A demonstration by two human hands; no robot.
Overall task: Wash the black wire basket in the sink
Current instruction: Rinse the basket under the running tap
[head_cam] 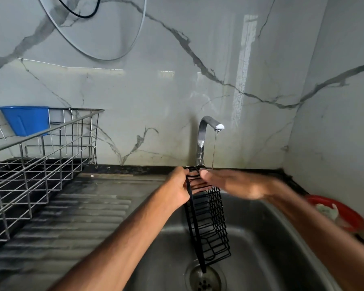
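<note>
stretching two bare forearms up from the bottom edge and out over the steel sink (261, 259). gripping the top end of the black wire basket (208, 225) with the left hand (178, 186), fingers curled round its wires. laying the right hand (235, 184) flat against the same top end from the other side, fingers straight and together, blurred, clutching nothing. holding the basket on end, hanging it down into the bowl, its lower end hovering just over the drain (204, 280), a black strip dangling alongside toward the drain holes. running a thin stream of water (214, 150) from the curved tap (204, 133) at the back rim, falling just behind the right fingertips; not showing whether it is reaching the basket. looking left onto a steel dish rack (40, 156) standing beside the ribbed drainboard (82, 217), a blue cup (26, 120) hanging on its far rail. glimpsing a red bowl (345, 215) at the right, near the right forearm.
</note>
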